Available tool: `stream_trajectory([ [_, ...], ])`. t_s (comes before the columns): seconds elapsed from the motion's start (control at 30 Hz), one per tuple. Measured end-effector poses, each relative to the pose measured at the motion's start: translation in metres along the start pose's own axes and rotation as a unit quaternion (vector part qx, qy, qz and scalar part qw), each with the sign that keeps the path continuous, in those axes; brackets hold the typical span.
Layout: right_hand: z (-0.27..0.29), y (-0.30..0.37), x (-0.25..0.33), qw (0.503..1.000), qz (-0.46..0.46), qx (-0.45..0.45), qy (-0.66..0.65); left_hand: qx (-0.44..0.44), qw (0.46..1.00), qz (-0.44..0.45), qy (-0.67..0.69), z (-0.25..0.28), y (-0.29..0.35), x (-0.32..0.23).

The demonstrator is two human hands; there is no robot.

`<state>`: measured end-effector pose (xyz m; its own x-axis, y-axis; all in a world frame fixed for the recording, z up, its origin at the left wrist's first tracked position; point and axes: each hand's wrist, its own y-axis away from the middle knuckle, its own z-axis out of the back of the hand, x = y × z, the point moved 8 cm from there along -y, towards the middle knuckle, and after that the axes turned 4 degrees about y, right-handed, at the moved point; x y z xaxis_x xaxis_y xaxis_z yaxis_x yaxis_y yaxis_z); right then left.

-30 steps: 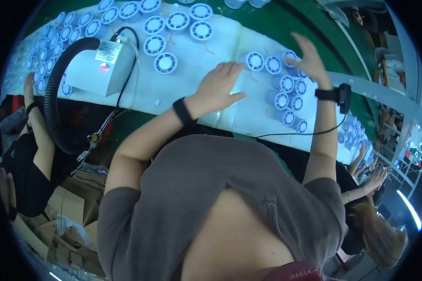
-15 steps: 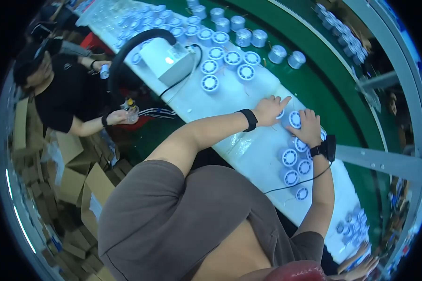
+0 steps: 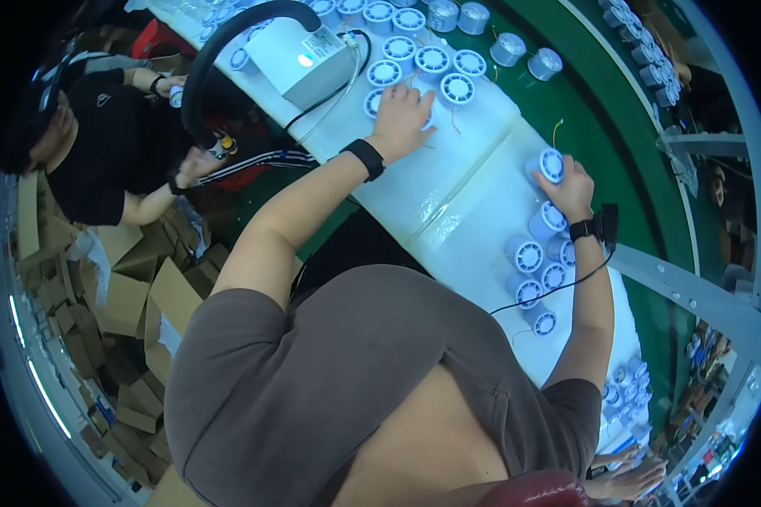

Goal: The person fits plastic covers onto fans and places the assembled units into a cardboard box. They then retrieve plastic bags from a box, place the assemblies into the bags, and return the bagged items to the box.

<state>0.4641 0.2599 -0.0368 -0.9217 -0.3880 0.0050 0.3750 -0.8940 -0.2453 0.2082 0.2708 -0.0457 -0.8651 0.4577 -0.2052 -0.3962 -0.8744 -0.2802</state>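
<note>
- One pale blue cylinder with a round slotted cap (image 3: 551, 166) stands near the far edge of the white-covered table (image 3: 473, 228), in the right hand (image 3: 573, 188).
- The right fingers and thumb pinch its sides; a thin yellowish wire shows just beyond it.
- The left hand (image 3: 403, 125) is over the table with its fingers somewhat spread. Part of a second slotted cap (image 3: 429, 120) shows between fingers and thumb; whether they grip it cannot be told.
- Half a second earlier, both hands were close together over the middle of the table; now they are well apart, the left one beside the upper group of capped cylinders (image 3: 432, 61).
- Six more capped cylinders (image 3: 528, 256) stand clustered near the right forearm.
- Several silvery-topped cylinders (image 3: 509, 49) stand on the green surface (image 3: 600, 127) past the table.
- A white boxy machine (image 3: 304, 68) with a black ribbed hose (image 3: 196, 93) sits on the table's left part.
- Beyond it, a person in black (image 3: 101, 169) holds another cylinder.
- Behind, an open brown cardboard box (image 3: 173, 291) shows a whitish sheet (image 3: 169, 335) at its mouth; its depth is hidden.
</note>
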Motion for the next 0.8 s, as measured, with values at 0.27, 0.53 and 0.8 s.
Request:
stream_trajectory([
  [0.27, -0.018, -0.083, 0.069, 0.999, -0.02, -0.031, -0.022, -0.007, 0.998, 0.055, -0.017, -0.006, -0.018, 0.023],
  [0.53, -0.029, -0.076, 0.052, 0.992, -0.117, 0.012, -0.037, -0.104, 0.988, -0.053, 0.098, 0.039, -0.011, -0.008],
  [0.8, 0.041, 0.087, -0.051, 0.944, -0.323, -0.001, -0.065, 0.074, 0.916, -0.173, 0.355, 0.007, 0.015, -0.118],
])
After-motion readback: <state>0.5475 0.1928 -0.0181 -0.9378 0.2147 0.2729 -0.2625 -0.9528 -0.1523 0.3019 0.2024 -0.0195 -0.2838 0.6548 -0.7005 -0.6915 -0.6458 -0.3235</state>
